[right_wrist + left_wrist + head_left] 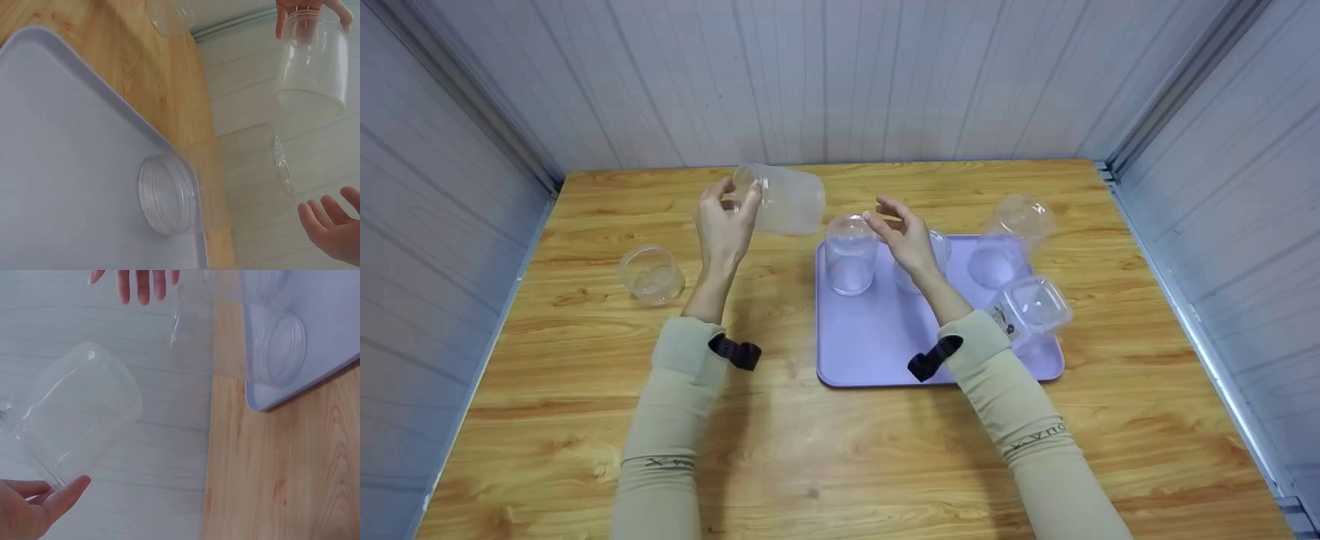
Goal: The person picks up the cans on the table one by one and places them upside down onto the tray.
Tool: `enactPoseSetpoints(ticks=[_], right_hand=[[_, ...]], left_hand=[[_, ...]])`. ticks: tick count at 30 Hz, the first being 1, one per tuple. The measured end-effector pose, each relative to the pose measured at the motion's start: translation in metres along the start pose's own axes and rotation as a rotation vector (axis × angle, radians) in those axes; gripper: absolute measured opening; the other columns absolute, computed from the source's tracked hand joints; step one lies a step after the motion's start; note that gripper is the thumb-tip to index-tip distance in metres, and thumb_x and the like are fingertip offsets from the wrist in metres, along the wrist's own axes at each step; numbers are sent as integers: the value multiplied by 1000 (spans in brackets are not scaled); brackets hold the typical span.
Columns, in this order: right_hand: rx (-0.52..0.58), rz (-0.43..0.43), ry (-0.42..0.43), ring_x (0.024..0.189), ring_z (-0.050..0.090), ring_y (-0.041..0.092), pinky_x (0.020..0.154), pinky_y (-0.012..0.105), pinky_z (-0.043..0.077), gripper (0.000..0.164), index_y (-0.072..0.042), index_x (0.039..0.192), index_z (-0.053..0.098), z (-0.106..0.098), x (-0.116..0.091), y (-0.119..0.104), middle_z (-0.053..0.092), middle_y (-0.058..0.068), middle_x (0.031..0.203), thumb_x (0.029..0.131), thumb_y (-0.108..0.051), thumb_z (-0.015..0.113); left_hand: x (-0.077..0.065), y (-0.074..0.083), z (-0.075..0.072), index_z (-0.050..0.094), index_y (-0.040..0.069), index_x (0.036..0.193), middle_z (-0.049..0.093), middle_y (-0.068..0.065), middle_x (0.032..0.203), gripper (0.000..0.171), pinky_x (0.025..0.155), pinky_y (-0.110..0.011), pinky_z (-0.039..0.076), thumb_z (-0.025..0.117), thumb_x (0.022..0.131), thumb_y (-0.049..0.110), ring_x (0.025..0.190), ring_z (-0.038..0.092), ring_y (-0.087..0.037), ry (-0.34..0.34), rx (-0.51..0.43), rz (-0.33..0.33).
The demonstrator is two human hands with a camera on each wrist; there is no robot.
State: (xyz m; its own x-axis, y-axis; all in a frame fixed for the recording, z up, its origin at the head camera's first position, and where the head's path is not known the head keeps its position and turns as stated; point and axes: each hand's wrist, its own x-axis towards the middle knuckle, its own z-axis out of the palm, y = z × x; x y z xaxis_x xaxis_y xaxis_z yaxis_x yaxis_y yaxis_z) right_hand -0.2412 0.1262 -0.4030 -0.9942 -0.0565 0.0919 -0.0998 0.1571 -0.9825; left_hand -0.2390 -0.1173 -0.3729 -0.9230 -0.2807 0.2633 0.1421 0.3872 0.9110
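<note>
My left hand point(724, 225) grips a clear plastic jar point(791, 201) by its rim, thumb on the near side. The jar lies tilted sideways in the air at the back of the table, its base to the right. On the left part of the purple tray point(870, 345) an upside-down clear jar point(851, 259) stands on its rim. Beside its top is my right hand point(909, 244), fingers loosely bent and holding nothing. In the right wrist view a gap shows between these fingers point(320, 216) and the jar. Another clear jar point(939, 247) is partly hidden behind the right hand.
Toward the tray's right side stand a tall clear jar point(1020, 217) and a square clear jar point(1039, 304) with a dark-marked label. A short clear tub point(651, 276) sits on the wooden table point(562, 360) at left. Pale panel walls point(825, 82) enclose the table's back and sides.
</note>
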Motion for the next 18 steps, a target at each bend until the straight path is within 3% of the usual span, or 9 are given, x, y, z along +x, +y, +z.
enactPoseSetpoints(ticks=[7, 13, 18], right_hand=[[95, 36, -1, 101, 53, 24, 82, 42, 46, 46, -1, 126, 46, 0, -1, 3, 50, 14, 117, 86, -20, 58], [200, 48, -31, 104, 51, 28, 80, 37, 47, 43, 1, 126, 44, -1, -5, -3, 50, 16, 118, 89, -18, 53], [266, 56, -82, 104, 51, 31, 82, 41, 46, 44, 1, 128, 41, -1, -9, -4, 47, 16, 121, 89, -15, 52]], left_hand=[[-9, 4, 4, 53, -4, 117, 52, -11, 108, 49, 63, -25, 51, 55, 84, 33, 89, 55, -23, -36, -106, -25], [-18, 7, 8, 59, -1, 110, 56, -9, 105, 39, 66, -27, 50, 55, 85, 29, 89, 58, -21, -44, -175, -41], [-25, 7, 11, 58, -4, 111, 58, -11, 105, 39, 67, -27, 50, 54, 85, 26, 85, 60, -20, -35, -224, -37]])
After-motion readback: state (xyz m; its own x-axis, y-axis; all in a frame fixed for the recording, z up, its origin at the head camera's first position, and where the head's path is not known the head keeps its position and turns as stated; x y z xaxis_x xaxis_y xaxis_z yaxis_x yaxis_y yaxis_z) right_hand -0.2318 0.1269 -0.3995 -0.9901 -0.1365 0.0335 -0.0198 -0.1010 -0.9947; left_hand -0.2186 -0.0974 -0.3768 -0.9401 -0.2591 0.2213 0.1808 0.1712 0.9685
